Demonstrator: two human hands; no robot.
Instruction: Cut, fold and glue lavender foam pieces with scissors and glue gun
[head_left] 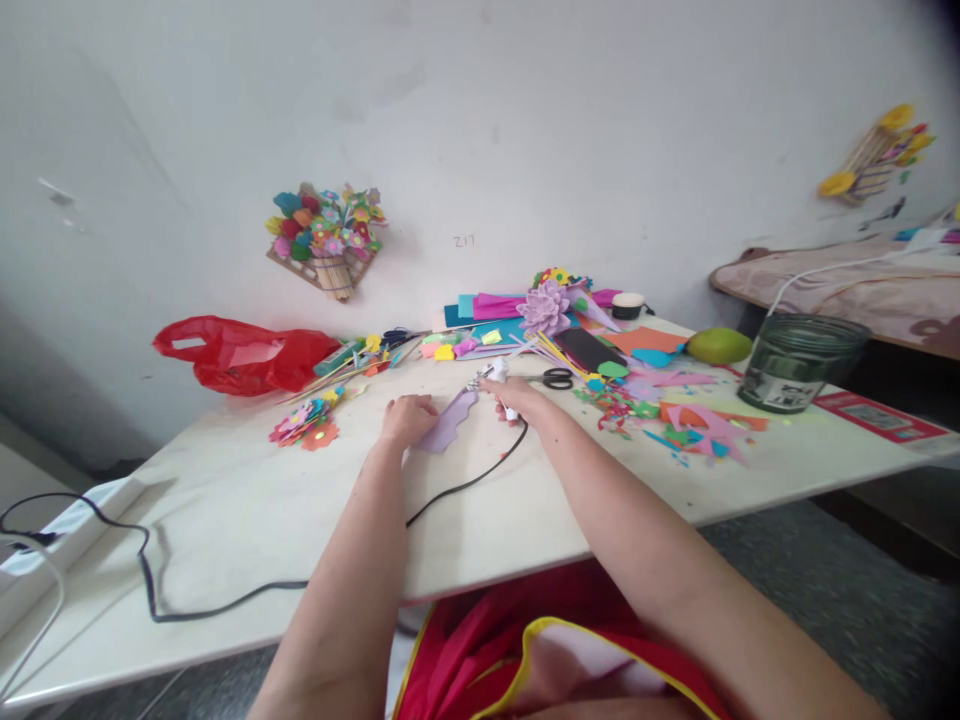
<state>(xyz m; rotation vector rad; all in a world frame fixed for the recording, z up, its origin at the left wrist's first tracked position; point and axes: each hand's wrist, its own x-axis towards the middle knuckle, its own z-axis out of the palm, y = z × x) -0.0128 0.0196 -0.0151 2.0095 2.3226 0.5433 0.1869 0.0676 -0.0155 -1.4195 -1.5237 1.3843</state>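
My right hand (514, 398) is wrapped round a white glue gun (498, 372), whose black cord trails down toward me. Its nozzle end is over the upper end of a lilac strip with a scalloped edge (450, 425), paper or foam. My left hand (409, 417) rests on the table at the strip's left side, fingers curled on it. Just right of the glue gun lie black-handled scissors (557, 379). Farther back stands a layered lilac flower (545, 307). Whether the nozzle touches the strip I cannot tell.
Left are stacked flower cutouts (306, 422), a red plastic bag (244, 355) and a white power strip (67, 530). Right are a dark phone (589, 352), coloured scraps (705, 425), a green fruit (718, 346) and a glass jar (799, 365). The black cord (225, 603) crosses the white table (330, 520).
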